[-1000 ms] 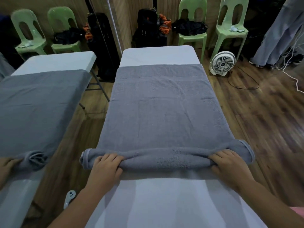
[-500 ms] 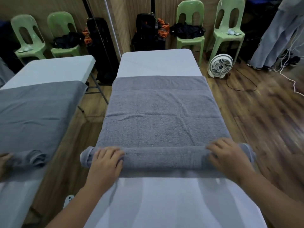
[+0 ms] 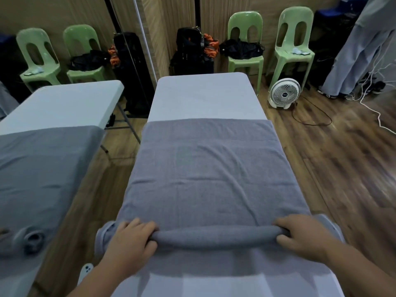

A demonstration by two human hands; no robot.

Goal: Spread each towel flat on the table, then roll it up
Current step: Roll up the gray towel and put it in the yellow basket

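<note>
A grey towel [image 3: 210, 172] lies lengthwise on the white table [image 3: 205, 95], its near end wound into a roll [image 3: 216, 236] that spans the table's width. My left hand [image 3: 130, 243] grips the roll near its left end, fingers curled over the top. My right hand [image 3: 304, 236] grips the roll near its right end in the same way. Beyond the roll the towel lies spread out with a few creases. Its far edge stops short of the table's far end.
A wall mirror on the left reflects the table and towel [image 3: 42, 168]. Green chairs [image 3: 245, 48] with dark bags stand at the back. A white fan [image 3: 284, 93] and cables lie on the wood floor to the right. A white phone [image 3: 85, 273] lies on the floor at the lower left.
The roll has grown thicker and the flat part of the towel is shorter; its far edge has slid toward me. Both hands stay on the roll's ends and now curl over it.
</note>
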